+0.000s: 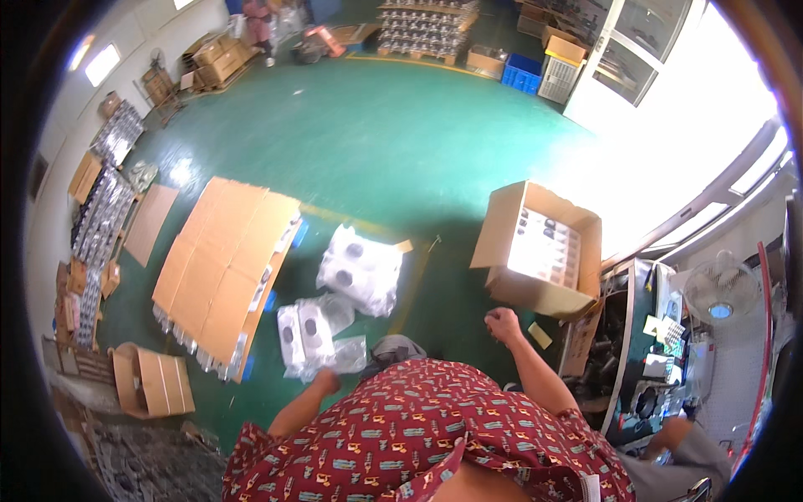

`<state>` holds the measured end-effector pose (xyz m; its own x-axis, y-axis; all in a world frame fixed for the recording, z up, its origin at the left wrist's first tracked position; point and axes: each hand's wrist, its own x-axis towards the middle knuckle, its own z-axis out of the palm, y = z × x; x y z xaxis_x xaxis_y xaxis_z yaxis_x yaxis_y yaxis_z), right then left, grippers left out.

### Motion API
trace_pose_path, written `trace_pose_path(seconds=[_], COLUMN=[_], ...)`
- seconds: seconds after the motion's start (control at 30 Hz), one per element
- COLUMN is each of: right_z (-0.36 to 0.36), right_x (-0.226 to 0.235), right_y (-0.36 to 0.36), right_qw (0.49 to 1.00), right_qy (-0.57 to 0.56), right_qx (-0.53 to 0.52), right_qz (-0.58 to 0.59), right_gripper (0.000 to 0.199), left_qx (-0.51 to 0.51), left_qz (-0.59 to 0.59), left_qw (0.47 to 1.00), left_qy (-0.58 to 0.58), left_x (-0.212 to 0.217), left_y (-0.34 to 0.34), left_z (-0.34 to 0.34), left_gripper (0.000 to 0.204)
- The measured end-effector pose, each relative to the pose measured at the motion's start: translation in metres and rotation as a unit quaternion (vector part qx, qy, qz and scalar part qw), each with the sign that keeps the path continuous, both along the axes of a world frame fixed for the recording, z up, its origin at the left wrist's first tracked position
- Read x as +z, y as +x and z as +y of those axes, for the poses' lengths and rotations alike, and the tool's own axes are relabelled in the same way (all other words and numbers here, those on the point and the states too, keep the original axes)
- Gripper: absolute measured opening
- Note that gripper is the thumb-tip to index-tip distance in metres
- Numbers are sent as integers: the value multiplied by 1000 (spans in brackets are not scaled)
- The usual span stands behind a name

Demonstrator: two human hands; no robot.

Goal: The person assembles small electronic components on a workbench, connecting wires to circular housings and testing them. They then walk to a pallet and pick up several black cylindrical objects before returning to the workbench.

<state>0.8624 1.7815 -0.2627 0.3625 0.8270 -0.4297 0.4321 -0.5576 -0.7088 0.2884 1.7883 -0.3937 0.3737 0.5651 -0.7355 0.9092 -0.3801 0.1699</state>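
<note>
My right hand [502, 323] hangs over the green floor just below the open cardboard box [537, 294]. Its fingers are curled closed, and whatever they may hold is hidden. Inside the box, white trays [544, 251] carry rows of small dark and pale round parts. My left hand [326, 382] is low beside my body, close to a clear plastic bag [349, 355]; its fingers cannot be made out. Next to that bag lie white foam pieces [316, 328] with dark oval openings. Farther off sits another plastic-wrapped white foam stack [361, 266].
At left, flat cardboard sheets [224, 259] cover a pallet load of metal parts. An open carton [153, 381] stands nearer left. To the right are a cluttered workbench [644, 368], a fan [721, 289] and a seated person's leg [682, 464]. Another person [259, 27] stands far off.
</note>
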Motion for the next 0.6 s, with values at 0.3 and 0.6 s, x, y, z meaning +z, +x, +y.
trace_pose_path(seconds=[0.3, 0.6], right_z=[244, 297], right_x=[-58, -119], right_y=[149, 236], right_qw=[1000, 965], right_qy=[-5, -201], right_qx=[-20, 148], right_qz=[-13, -84], right_gripper=[18, 39], left_qx=[-2, 221], left_qz=[-11, -363], left_qw=[999, 900], left_qy=[53, 102], left_x=[-94, 70], left_y=[71, 408], left_z=[225, 708], left_gripper=[27, 13])
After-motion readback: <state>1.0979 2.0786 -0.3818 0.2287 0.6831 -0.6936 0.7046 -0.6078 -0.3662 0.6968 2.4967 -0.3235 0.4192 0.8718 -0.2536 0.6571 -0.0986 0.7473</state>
